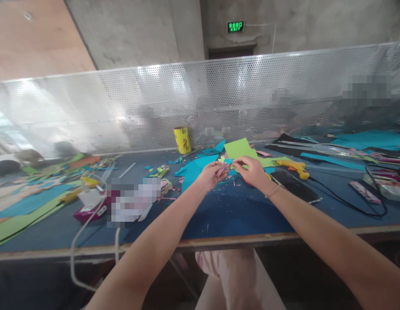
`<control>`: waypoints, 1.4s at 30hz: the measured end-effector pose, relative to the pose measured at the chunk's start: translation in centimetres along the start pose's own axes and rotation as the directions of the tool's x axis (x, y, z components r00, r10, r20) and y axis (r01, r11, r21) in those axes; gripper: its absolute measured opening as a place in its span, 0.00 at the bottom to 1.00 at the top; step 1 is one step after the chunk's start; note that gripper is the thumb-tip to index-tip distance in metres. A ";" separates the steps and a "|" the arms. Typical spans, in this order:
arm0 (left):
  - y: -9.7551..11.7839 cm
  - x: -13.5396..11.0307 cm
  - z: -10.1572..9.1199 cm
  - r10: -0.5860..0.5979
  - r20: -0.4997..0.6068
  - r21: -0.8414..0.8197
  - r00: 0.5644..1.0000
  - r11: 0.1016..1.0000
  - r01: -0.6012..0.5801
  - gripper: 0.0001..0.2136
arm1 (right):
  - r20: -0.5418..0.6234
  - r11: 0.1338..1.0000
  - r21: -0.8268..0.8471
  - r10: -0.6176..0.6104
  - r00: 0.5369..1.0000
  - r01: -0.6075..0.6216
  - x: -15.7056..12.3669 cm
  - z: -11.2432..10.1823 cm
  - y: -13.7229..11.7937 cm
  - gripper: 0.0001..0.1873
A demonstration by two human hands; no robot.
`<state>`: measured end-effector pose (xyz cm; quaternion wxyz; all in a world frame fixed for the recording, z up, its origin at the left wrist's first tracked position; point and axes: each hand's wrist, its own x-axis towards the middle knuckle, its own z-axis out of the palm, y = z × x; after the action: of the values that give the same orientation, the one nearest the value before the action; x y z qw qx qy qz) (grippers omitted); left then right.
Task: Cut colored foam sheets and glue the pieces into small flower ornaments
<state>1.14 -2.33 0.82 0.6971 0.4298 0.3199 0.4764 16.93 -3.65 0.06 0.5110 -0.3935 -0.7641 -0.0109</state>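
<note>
My left hand [215,175] and my right hand [252,171] meet over the middle of the table, fingertips pinched together. Between them is a small blue paper piece [229,162], gripped from both sides; its exact shape is too small to make out. Behind and beneath my hands lie blue sheets of paper [197,168] and a lime-green sheet [240,148]. Tiny paper scraps [215,187] are scattered around. Just right of my right hand lies a dark phone [294,186], with a yellow glue gun [296,167] beyond it.
A yellow tape roll [182,140] stands by the perforated metal divider [148,107]. To the left are a purple-and-white power strip [90,211], another yellow glue gun [70,195] and layered coloured paper [35,200]. A black cord [342,204] loops at right. The table's front edge [251,239] runs before my lap.
</note>
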 end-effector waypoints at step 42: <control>-0.3 -0.4 0.5 0.150 -0.006 0.053 0.989 0.987 -0.149 0.08 | -0.011 0.989 -0.040 -0.145 0.989 0.145 -0.1 -0.3 -0.6 0.07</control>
<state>1.60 -2.94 0.77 0.6464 0.4683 0.3025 0.5208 16.77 -4.26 0.32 0.5064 -0.3469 -0.7867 -0.0659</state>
